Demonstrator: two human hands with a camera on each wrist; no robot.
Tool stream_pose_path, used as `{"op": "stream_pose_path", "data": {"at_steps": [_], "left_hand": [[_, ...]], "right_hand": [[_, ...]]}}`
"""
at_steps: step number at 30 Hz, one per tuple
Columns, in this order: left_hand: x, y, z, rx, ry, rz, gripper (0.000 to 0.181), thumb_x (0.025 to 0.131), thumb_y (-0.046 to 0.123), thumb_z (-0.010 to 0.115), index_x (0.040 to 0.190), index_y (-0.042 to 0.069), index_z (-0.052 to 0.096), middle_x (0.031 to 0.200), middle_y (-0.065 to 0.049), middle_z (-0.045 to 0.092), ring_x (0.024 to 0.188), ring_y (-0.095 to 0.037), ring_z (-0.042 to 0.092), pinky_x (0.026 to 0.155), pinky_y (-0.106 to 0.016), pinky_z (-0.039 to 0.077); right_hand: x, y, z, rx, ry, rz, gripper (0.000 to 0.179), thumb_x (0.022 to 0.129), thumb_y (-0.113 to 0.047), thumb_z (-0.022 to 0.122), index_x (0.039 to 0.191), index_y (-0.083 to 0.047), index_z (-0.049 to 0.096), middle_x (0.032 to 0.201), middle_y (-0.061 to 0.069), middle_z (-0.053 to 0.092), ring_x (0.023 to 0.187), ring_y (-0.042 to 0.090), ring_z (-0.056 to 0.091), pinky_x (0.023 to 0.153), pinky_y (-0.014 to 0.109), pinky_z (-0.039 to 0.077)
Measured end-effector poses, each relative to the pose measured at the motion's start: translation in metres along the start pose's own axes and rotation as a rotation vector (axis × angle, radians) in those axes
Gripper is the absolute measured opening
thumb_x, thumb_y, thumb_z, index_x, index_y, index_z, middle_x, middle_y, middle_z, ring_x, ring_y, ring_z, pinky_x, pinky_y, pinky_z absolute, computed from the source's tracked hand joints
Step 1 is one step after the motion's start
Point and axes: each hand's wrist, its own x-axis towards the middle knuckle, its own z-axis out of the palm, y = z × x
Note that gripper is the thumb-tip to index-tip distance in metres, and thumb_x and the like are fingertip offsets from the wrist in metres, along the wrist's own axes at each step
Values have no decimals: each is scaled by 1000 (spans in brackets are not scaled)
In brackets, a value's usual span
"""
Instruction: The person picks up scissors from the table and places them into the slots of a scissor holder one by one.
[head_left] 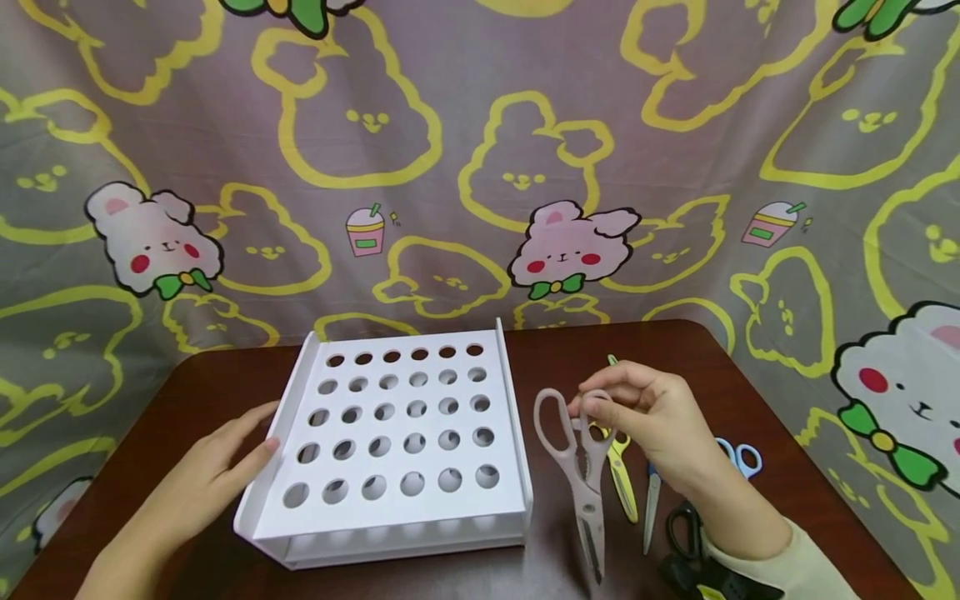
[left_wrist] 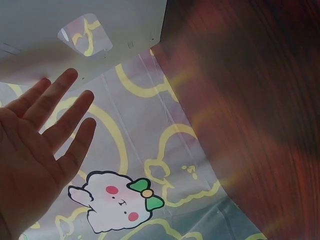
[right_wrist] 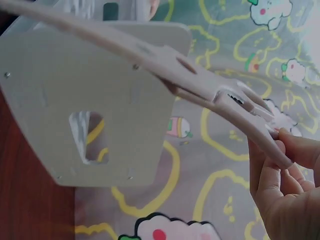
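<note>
A white rack [head_left: 397,510] with rows of round holes in its sloping top stands on the dark table. Beside its left wall is my left hand [head_left: 191,487], thumb and fingertips at the panel. In the left wrist view the fingers of that left hand [left_wrist: 42,135] are spread and fairly straight. To the right of the rack, my right hand [head_left: 663,417] pinches one handle loop of beige scissors [head_left: 590,512], their blades pointing down. The right wrist view shows these scissors [right_wrist: 200,87] crossing in front of the rack's side panel [right_wrist: 45,130].
Right of the beige scissors lie yellow scissors [head_left: 622,487], scissors with a dark blue handle [head_left: 652,512] and light blue handle loops [head_left: 747,458]. Black-handled scissors [head_left: 681,533] lie partly under my right forearm. A curtain with cartoon rabbits [head_left: 420,275] hangs around the brown table [head_left: 202,400].
</note>
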Motion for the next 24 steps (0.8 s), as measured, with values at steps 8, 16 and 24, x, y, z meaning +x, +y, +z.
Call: {"op": "stream_pose_path", "data": {"at_steps": [8, 16, 24], "left_hand": [[0, -3, 3, -4, 38, 26, 49, 100, 35, 56, 144, 13, 50, 135, -18, 61, 121, -37, 56, 87, -9, 34], [1, -4, 4, -20, 45, 39, 48, 100, 32, 56, 143, 11, 51, 135, -20, 60, 122, -39, 56, 87, -1, 28], [1, -5, 5, -21, 58, 48, 47, 100, 30, 57, 143, 13, 52, 134, -18, 61, 119, -29, 57, 87, 3, 24]], "right_hand": [[3, -14, 14, 121, -1, -85, 13, 93, 2, 64, 102, -5, 69, 91, 0, 77, 81, 11, 70, 72, 27, 58], [11, -25, 31, 193, 13, -102, 15, 92, 1, 66, 99, -12, 70, 88, -1, 77, 79, 10, 69, 70, 25, 57], [24, -31, 44, 299, 31, -177, 16, 92, 3, 65, 97, -11, 71, 88, 5, 77, 75, 11, 67, 68, 24, 55]]}}
